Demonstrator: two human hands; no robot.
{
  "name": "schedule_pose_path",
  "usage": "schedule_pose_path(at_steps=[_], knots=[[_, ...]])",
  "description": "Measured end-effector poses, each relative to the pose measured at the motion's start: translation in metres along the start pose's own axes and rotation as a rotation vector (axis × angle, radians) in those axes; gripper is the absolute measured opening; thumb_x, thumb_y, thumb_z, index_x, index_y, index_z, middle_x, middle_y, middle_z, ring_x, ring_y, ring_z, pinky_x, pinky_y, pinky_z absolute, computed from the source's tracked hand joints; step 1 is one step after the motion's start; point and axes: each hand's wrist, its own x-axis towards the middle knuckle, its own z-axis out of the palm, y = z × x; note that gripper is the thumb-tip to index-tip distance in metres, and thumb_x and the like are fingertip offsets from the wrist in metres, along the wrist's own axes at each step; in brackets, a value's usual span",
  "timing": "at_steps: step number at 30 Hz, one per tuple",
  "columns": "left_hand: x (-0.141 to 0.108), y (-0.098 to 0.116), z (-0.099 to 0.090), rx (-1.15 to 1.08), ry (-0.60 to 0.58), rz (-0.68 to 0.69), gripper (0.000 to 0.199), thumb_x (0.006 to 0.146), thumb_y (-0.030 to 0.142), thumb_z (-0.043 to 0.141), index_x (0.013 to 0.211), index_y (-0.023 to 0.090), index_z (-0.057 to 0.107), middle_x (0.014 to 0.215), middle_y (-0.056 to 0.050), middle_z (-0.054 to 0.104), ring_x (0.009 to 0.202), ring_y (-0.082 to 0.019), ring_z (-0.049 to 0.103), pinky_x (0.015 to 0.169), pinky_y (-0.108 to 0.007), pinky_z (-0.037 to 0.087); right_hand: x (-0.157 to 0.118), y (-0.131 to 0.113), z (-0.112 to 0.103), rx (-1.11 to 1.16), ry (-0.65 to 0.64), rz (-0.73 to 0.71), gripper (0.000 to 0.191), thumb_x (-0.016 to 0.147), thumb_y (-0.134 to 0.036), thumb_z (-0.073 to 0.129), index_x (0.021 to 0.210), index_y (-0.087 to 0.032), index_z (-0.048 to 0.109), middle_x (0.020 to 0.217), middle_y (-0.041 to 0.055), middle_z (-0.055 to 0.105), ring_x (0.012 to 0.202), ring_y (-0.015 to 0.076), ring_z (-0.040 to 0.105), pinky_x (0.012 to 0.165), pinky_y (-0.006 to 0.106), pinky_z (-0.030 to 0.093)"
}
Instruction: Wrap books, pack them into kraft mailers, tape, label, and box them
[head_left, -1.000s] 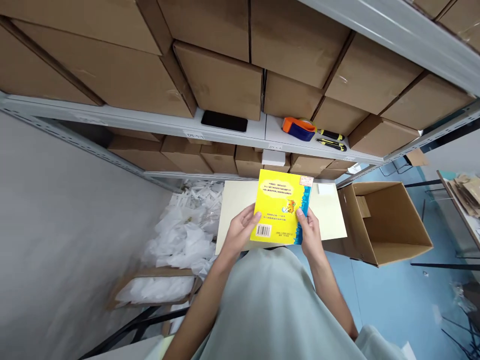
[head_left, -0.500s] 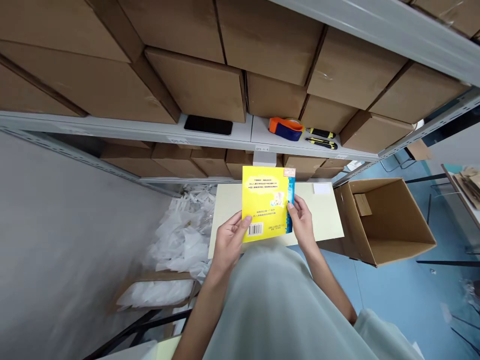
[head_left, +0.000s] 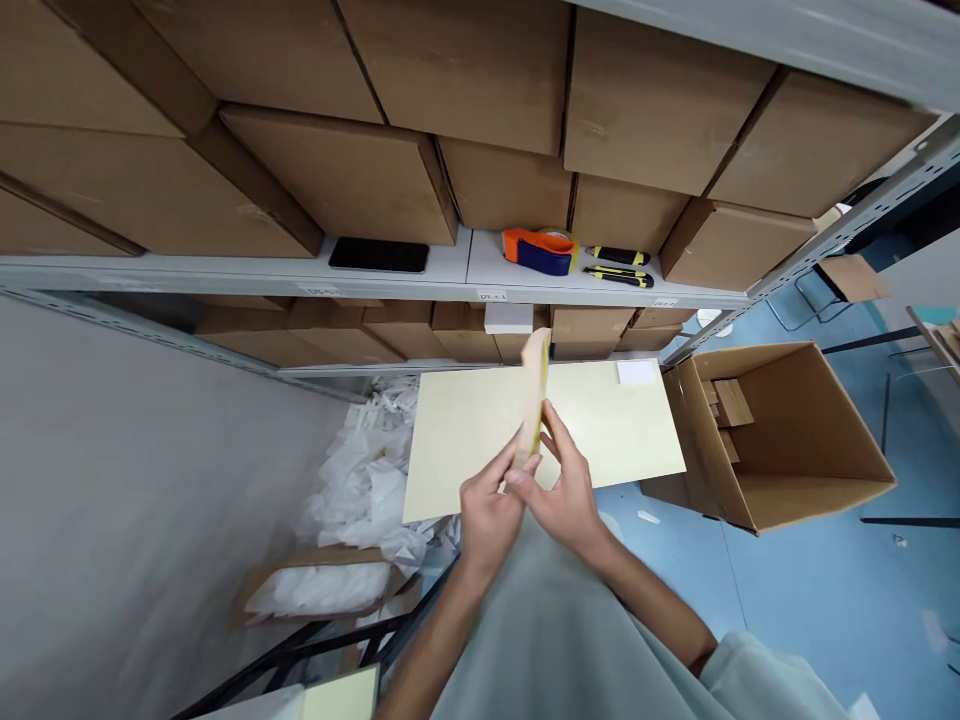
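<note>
yellow-covered book (head_left: 533, 385) edge-on between left hand (head_left: 489, 515) and right hand (head_left: 566, 500), both clamped on near end.

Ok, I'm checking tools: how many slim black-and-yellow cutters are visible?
2: rear cutter nearer brown cardboard boxes; front cutter nearer the grey shelf edge. Others may be hidden.

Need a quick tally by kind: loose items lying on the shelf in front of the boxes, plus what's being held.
Book: 1
Phone: 1
Tape dispenser: 1
Utility knives: 2
Total: 5
</note>
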Motion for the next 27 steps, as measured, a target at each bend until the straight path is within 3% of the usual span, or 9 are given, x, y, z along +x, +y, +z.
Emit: schedule_pose_path(at_steps=[4,6,9,10,14,16,20,25,27], knots=[[-0.010,-0.011,0.015,0.161,-0.175,0.244,0.044,0.102,0.043,0.072,0.141,0.025,0.078,0.152,-0.009,0.072,0.142,-0.030,0.069,0.126,-0.047,0.054,0.011,0.004,-0.022,0.173,0.109,0.107,0.048,0.104,-0.060,0.067,0.137,-0.025,0.072,0.139,0.0084,0.078,0.123,0.0279,0.077,0.109,0.042,0.065],[-0.009,-0.015,0.013,0.211,-0.142,0.250,0.052,0.100,0.045,0.075,0.148,0.026,0.072,0.161,-0.011,0.064,0.151,-0.031,0.062,0.131,-0.049,0.048,0.017,0.007,-0.037,0.330,0.140,0.160,0.045,0.101,-0.064,0.070,0.122,-0.025,0.073,0.129,0.0081,0.082,0.116,0.0289,0.080,0.100,0.041,0.068],[0.000,-0.019,0.002,0.105,0.045,0.076,0.074,0.095,0.057,0.079,0.158,0.023,0.062,0.169,-0.015,0.055,0.159,-0.034,0.052,0.132,-0.051,0.045,0.023,0.008,-0.053,0.548,0.110,0.270,0.052,0.089,-0.067,0.083,0.119,-0.026,0.071,0.124,0.0079,0.084,0.116,0.0330,0.081,0.094,0.044,0.071],[0.003,-0.019,-0.003,0.012,0.052,-0.021,0.078,0.093,0.061,0.079,0.158,0.021,0.062,0.167,-0.017,0.058,0.156,-0.035,0.055,0.129,-0.051,0.048,0.023,0.007,-0.056,0.597,0.096,0.303,0.054,0.087,-0.066,0.085,0.119,-0.026,0.071,0.125,0.0080,0.084,0.117,0.0340,0.081,0.093,0.045,0.071],[0.014,-0.012,-0.015,-0.354,-0.216,-0.365,0.079,0.082,0.067,0.088,0.141,0.017,0.074,0.132,-0.019,0.081,0.130,-0.038,0.075,0.107,-0.050,0.065,0.022,0.003,-0.061,0.683,0.048,0.355,0.058,0.082,-0.064,0.090,0.122,-0.026,0.071,0.128,0.0083,0.084,0.120,0.0358,0.080,0.094,0.047,0.072],[0.016,-0.006,-0.013,-0.430,-0.279,-0.420,0.076,0.074,0.061,0.096,0.132,0.017,0.078,0.116,-0.016,0.085,0.117,-0.038,0.080,0.099,-0.048,0.067,0.022,0.003,-0.061,0.678,0.034,0.345,0.059,0.084,-0.065,0.089,0.125,-0.026,0.071,0.127,0.0085,0.084,0.121,0.0360,0.080,0.095,0.047,0.071],[0.017,0.001,-0.002,-0.457,-0.224,-0.406,0.075,0.065,0.055,0.103,0.124,0.015,0.079,0.106,-0.014,0.086,0.105,-0.035,0.082,0.093,-0.044,0.068,0.026,0.011,-0.067,0.556,0.052,0.317,0.059,0.089,-0.069,0.082,0.128,-0.026,0.072,0.130,0.0103,0.083,0.129,0.0374,0.077,0.103,0.052,0.069],[0.018,0.008,0.010,-0.244,-0.089,-0.244,0.070,0.073,0.064,0.095,0.119,0.014,0.080,0.113,-0.013,0.085,0.105,-0.033,0.081,0.094,-0.041,0.066,0.032,0.024,-0.075,0.247,0.362,0.128,0.070,0.089,-0.065,0.082,0.144,-0.024,0.071,0.164,0.0138,0.062,0.156,0.0342,0.057,0.130,0.055,0.049],[0.015,0.009,0.015,-0.111,0.004,-0.158,0.064,0.082,0.068,0.087,0.117,0.015,0.081,0.113,-0.011,0.085,0.104,-0.031,0.081,0.094,-0.039,0.066,0.028,0.023,-0.070,0.221,0.277,0.119,0.069,0.093,-0.065,0.078,0.149,-0.025,0.069,0.165,0.0140,0.061,0.154,0.0339,0.059,0.127,0.055,0.051]])
